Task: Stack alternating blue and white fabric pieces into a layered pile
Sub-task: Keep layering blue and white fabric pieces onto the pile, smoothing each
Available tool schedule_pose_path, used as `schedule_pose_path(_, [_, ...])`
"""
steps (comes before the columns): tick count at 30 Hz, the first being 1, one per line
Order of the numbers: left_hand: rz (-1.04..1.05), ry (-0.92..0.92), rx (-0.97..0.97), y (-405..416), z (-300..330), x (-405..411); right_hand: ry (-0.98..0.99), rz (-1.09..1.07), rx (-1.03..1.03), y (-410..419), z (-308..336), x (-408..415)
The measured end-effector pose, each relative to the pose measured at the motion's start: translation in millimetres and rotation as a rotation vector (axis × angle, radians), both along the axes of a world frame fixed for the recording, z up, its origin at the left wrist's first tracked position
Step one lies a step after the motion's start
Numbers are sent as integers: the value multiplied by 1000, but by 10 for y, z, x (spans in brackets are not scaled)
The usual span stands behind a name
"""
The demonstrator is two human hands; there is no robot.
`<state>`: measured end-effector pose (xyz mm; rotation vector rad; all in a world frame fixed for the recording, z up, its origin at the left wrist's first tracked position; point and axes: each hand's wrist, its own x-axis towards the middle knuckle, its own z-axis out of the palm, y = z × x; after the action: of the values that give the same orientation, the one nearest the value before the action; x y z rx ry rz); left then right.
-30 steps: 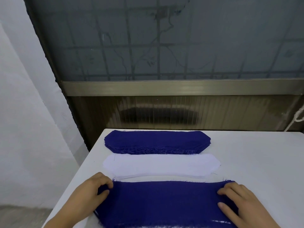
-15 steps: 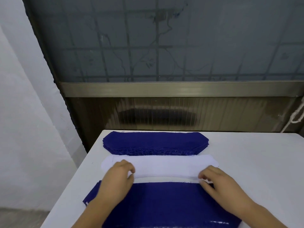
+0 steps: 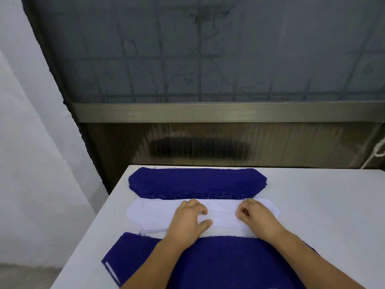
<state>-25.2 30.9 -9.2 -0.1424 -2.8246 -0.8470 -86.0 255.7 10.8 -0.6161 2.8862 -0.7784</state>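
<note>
A: What step is this, w/ both hands on the middle stack?

B: Picking the next white pc, I'd say. The layered pile (image 3: 218, 265) nearest the person has blue on top, w/ a sliver of white showing at its left corner, so white is due. The left hand (image 3: 188, 222) rests on the white fabric stack (image 3: 152, 213), fingers curled down onto the top sheet and thumb out to the side. The right hand (image 3: 257, 217) is on the same stack, fingers curled under at the tips. Looks like pinching, but I can't tell if a sheet is actually caught.

A: And the blue ones?

B: The blue fabric stack (image 3: 195, 182) lies at the far side of the white table (image 3: 323, 215), untouched, its near frayed edge just beside the white stack. The white stack lies between it and the pile.

A: Next move needs what?

B: Prob. peeling off one sheet only, not two. The stuff looks thin and the layers likely cling. Then lift it by both ends, bring it towards the body and lay it square on the blue top.

A: Anything you can't see?

B: The fingertips are tucked under, so the grip is hidden. The forearms cover much of the pile, and its near edge is cut off at the bottom. No telling how many layers it has.
</note>
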Motion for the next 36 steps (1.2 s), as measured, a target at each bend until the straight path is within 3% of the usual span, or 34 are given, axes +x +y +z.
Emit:
schedule_pose_path(9, [43,88,-116,15,5,17,14,4,181,-48,34,-88])
schedule_pose_path(27, [98,133,-140,47,28,56,222,57,243,15,-71,-26])
schedule_pose_path(31, [103,125,-153,61,65,60,286,35,204,-16,-78,-5])
schedule_pose_path(33, [121,124,-178,58,67,55,288,12,89,-55,-75,41])
schedule_pose_path(36, [129,129,-165,54,73,39,268,108,93,-187,-65,131])
